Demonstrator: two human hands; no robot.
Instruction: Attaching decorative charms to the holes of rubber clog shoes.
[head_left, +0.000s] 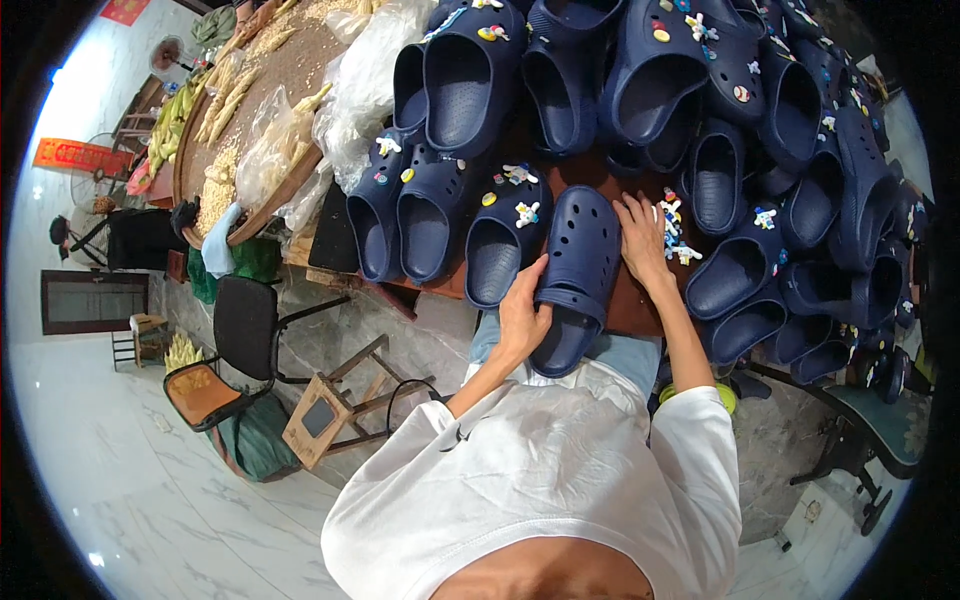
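A navy blue foam clog [583,240] with round vent holes and no charms on its upper lies in front of me, toe pointing away. My left hand [524,318] grips its left side near the heel strap. Just right of the shoe, my right hand [643,240] rests on the brown tabletop [632,318] with its fingers stretched out. Small colourful charms [674,232] lie in a loose cluster beside those fingertips. Left of the held shoe stands another navy clog [497,262] with white figure charms on its toe.
Many navy clogs [655,85] with charms are piled at the far side and right. A large round tray [262,228] of corn kernels and husks stands at the left, beside clear plastic bags [372,95]. A black chair [246,325] and a wooden stool [322,418] stand lower left.
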